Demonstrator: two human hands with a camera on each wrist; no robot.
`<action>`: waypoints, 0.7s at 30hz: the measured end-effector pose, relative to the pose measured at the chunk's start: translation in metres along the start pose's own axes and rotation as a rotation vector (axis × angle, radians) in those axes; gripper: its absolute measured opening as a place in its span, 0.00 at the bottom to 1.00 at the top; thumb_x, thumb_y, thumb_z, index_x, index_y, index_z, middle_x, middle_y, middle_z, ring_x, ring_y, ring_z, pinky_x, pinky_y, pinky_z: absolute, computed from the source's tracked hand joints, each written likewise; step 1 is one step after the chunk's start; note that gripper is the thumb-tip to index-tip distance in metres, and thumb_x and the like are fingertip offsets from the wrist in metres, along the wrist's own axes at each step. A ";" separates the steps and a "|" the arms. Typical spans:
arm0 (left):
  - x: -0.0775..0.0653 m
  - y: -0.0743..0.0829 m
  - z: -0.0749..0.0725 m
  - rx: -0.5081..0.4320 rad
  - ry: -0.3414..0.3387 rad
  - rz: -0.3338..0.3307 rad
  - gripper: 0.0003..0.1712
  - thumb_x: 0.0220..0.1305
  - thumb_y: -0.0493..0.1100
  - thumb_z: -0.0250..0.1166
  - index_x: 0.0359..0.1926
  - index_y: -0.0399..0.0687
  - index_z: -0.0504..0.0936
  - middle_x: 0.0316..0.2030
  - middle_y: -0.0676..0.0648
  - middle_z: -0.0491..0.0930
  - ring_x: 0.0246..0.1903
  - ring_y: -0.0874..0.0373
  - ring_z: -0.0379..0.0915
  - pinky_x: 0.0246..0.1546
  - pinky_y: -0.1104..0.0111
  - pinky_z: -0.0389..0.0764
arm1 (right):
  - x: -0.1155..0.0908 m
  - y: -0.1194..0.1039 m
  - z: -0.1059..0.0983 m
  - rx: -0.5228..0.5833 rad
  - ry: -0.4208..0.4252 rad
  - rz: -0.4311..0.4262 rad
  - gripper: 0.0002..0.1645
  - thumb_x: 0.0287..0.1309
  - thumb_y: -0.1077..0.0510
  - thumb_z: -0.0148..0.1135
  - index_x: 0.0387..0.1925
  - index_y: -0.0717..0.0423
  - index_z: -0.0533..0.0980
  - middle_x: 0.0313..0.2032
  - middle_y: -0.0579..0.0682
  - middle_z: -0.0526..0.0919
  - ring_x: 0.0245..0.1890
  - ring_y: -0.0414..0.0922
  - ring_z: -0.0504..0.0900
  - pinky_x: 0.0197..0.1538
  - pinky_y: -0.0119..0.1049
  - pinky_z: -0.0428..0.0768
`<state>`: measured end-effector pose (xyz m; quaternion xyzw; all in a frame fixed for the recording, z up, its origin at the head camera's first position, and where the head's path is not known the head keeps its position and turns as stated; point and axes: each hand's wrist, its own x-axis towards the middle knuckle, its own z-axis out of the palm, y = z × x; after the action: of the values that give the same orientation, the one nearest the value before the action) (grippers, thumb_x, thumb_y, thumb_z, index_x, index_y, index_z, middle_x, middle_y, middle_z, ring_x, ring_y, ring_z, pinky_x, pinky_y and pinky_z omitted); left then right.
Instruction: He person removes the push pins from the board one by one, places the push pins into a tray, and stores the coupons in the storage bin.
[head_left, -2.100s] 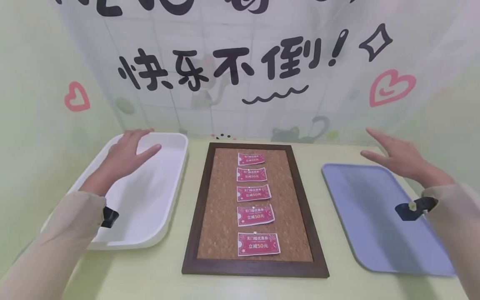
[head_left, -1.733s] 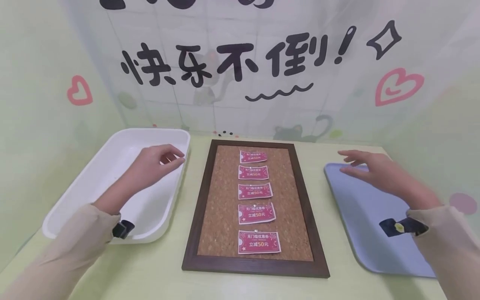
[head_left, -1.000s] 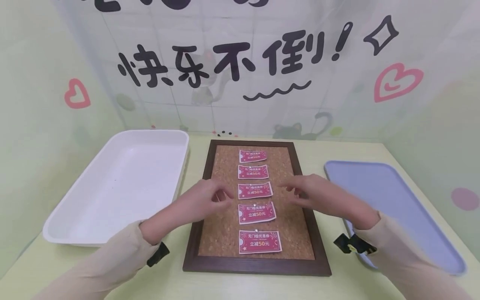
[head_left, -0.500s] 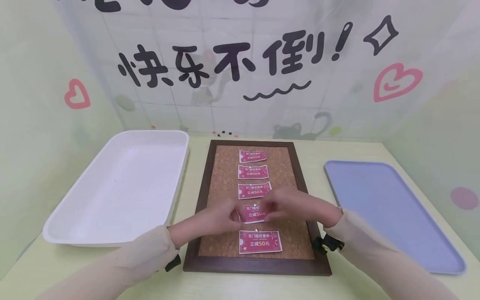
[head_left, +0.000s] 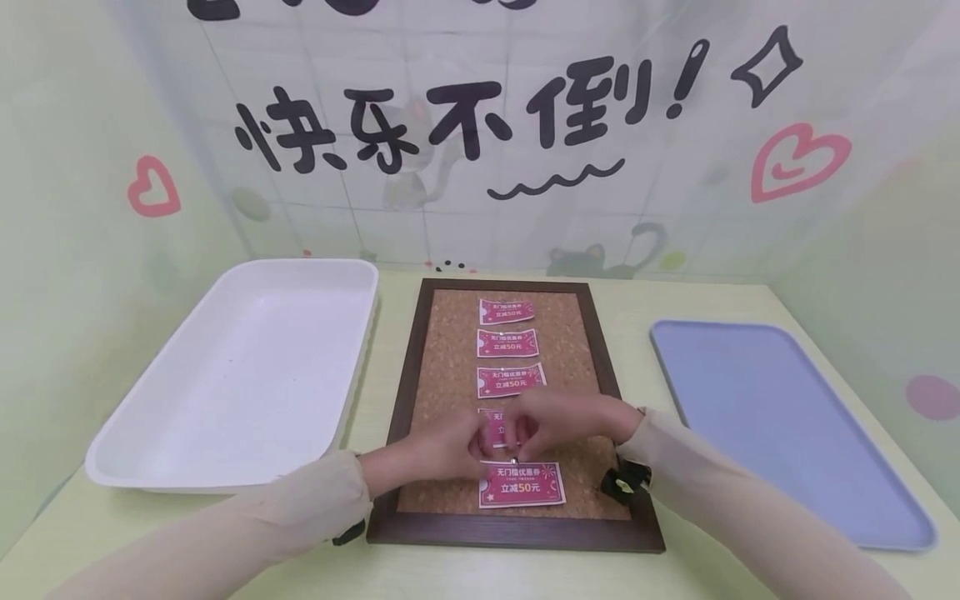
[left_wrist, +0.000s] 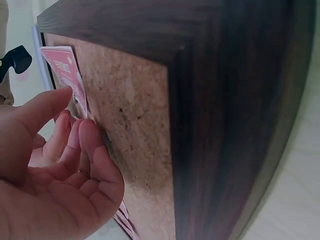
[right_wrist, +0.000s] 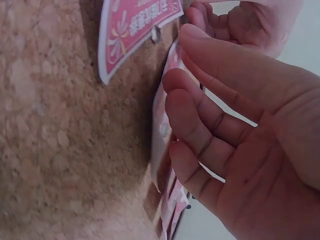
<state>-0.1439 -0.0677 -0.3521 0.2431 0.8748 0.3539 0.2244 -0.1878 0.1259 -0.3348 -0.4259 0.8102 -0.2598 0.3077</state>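
Observation:
A cork board (head_left: pixel 442 333) with a dark frame carries a column of pink paper coupons. Over its near part, my left hand (head_left: pixel 442 446) has loosely bent fingers at the upper left corner of the nearest coupon (head_left: pixel 521 490). In the left wrist view, thumb and fingers of the left hand (left_wrist: pixel 65 175) are apart beside that coupon (left_wrist: pixel 67 65). My right hand (head_left: pixel 562 421) bends over the small pushpin (head_left: pixel 514 460) at the coupon's top edge. The right wrist view has a gap between the right hand's (right_wrist: pixel 250 130) thumb and fingers, close to the pushpin (right_wrist: pixel 156 34). The second-nearest coupon (head_left: pixel 491 429) is partly hidden.
To the left stands a deep white tray (head_left: pixel 360 358); to the right lies a flat blue tray (head_left: pixel 780 417). Farther up the board are three more pinned coupons, such as the farthest coupon (head_left: pixel 507 312). A printed curtain (head_left: pixel 450 225) hangs behind the table.
Both hands have come in from above the two side trays to the board, then slid nearer to me, from the second-nearest coupon to the nearest one. The coupons stay in place.

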 end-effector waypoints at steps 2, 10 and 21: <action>0.000 0.000 0.001 0.014 0.007 -0.005 0.11 0.48 0.38 0.72 0.28 0.44 0.76 0.18 0.52 0.74 0.18 0.63 0.67 0.18 0.73 0.68 | 0.002 0.003 0.002 0.010 -0.012 -0.008 0.05 0.50 0.62 0.67 0.30 0.54 0.78 0.24 0.40 0.78 0.25 0.36 0.76 0.32 0.30 0.76; -0.002 0.001 0.003 -0.003 0.010 -0.033 0.13 0.48 0.38 0.71 0.29 0.44 0.73 0.19 0.52 0.73 0.18 0.62 0.67 0.18 0.72 0.67 | 0.007 0.007 0.006 0.023 -0.033 0.017 0.04 0.50 0.61 0.67 0.27 0.53 0.78 0.23 0.41 0.78 0.24 0.36 0.75 0.32 0.30 0.76; -0.003 -0.001 0.005 0.003 0.023 -0.027 0.12 0.48 0.38 0.71 0.26 0.43 0.73 0.18 0.52 0.73 0.17 0.62 0.66 0.17 0.72 0.66 | 0.009 0.006 0.010 -0.004 -0.006 0.076 0.05 0.50 0.61 0.67 0.25 0.50 0.78 0.21 0.41 0.77 0.22 0.35 0.73 0.29 0.28 0.75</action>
<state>-0.1390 -0.0669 -0.3554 0.2274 0.8811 0.3523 0.2187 -0.1876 0.1200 -0.3477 -0.3961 0.8255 -0.2448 0.3188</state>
